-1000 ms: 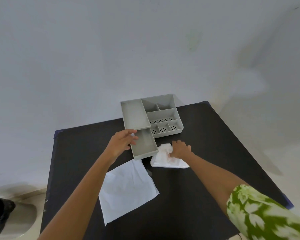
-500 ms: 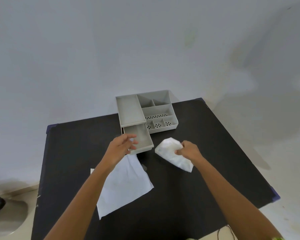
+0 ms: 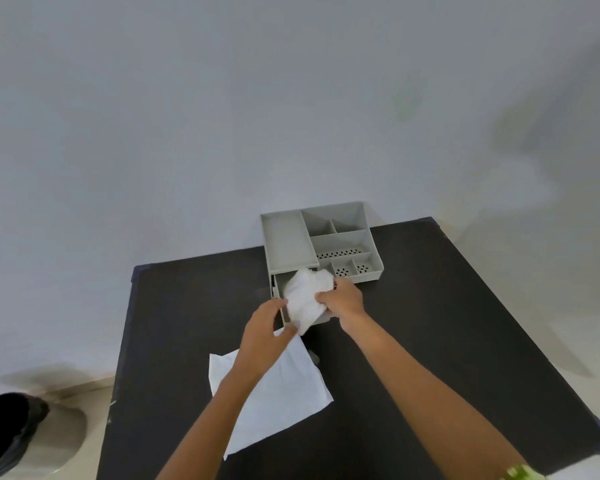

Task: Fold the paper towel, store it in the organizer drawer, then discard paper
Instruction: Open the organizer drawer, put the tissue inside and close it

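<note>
Paper towel: crumpled wad over the open drawer, partly in.
Table: black.
Sheet of paper: flat, at 6 o'clock of drawer, L forearm over it.
Organizer: at table's 12 o'clock edge. Its drawer is pulled out toward 6.
R hand: pinches towel's 3 o'clock side.
L hand: curled at towel's 7 o'clock corner. Can't tell if it grips towel or drawer front.
Judgement: flatten wad and tuck it below the rim w/ no overhang, else drawer may jam on closing.
No brand or writing legible.

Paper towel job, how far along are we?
Done: the towel is bunched up, the drawer open. In hand: the right hand holds the towel over the drawer, left hand alongside. Left: drop it in, discard the flat paper sheet.
</note>
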